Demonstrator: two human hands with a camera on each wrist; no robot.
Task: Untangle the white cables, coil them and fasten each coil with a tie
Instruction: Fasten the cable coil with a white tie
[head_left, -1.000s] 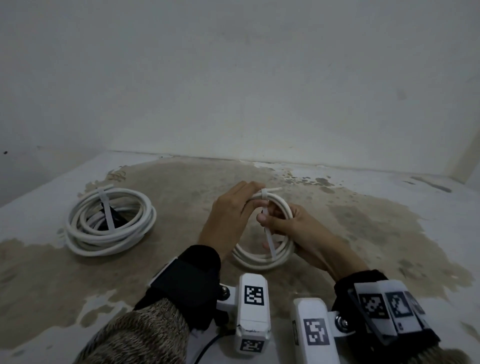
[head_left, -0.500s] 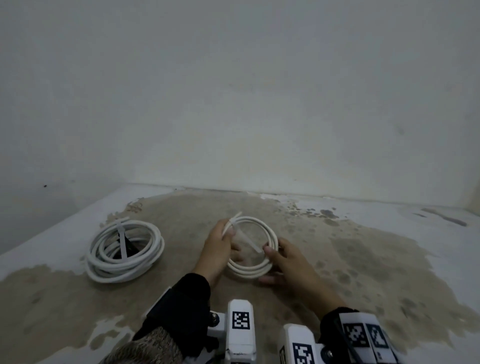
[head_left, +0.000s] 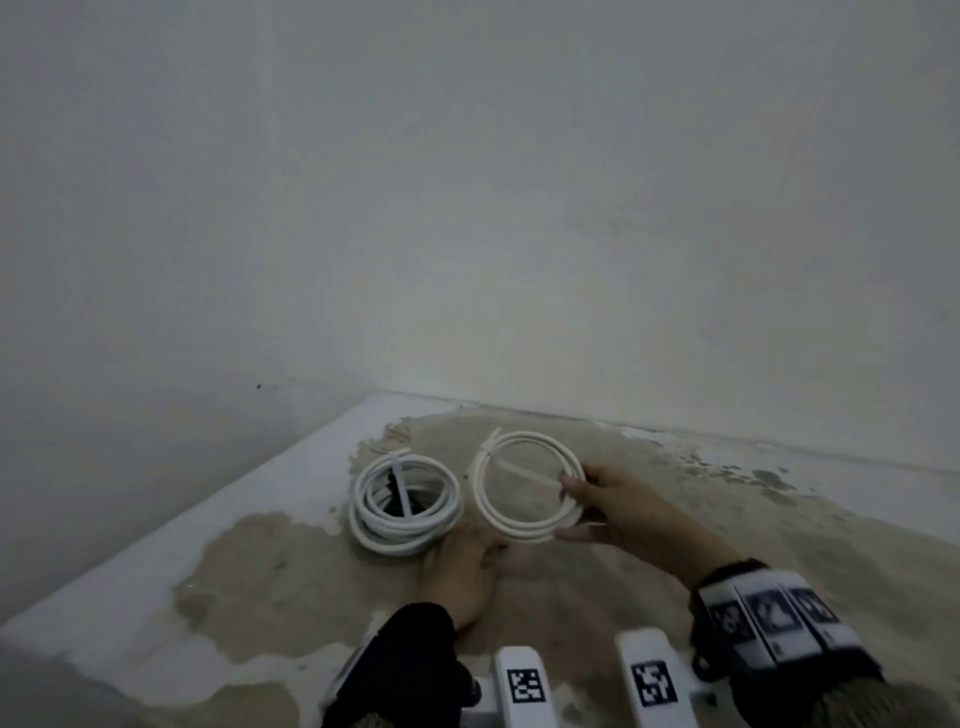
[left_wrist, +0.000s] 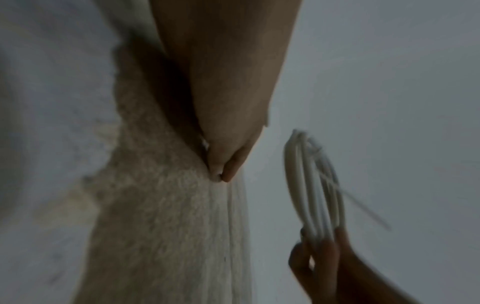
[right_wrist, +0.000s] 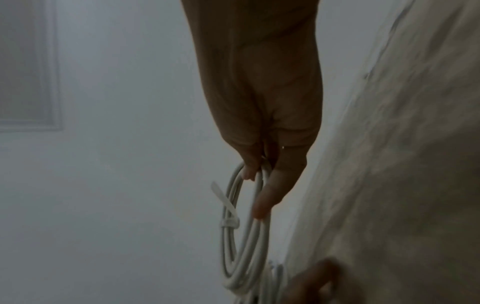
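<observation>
Tied cable coil on stained floor

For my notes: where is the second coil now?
In the head view, the second coil is held by the right hand, just right of the first coil.

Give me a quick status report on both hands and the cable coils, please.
Right hand grips tied coil, lifted. Left hand flat on floor, holding nothing. Second tied coil lies alongside. Nothing in the way.
</observation>
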